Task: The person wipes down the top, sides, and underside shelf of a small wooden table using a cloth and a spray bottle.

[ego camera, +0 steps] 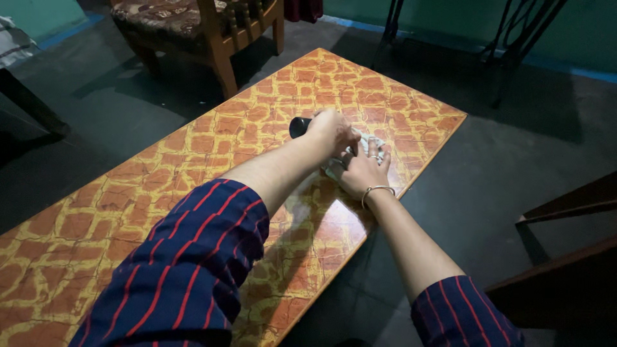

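My left hand (331, 132) is closed around a dark cylindrical object (298, 126), a black bottle or can, of which only the end shows past my fingers. My right hand (364, 172), with a ring and a metal bangle at the wrist, lies flat with fingers spread on a pale cloth (371, 145) on the table. The two hands touch each other near the table's right edge. The table (128, 193) has a glossy orange and yellow cracked-stone pattern. Both arms wear dark blue sleeves with red stripes.
A wooden chair (212, 26) with a patterned cushion stands beyond the table's far left. A black metal frame (508, 38) stands at the back right by a green wall. Dark wooden furniture (572, 257) is on the right. The floor (514, 160) is dark grey.
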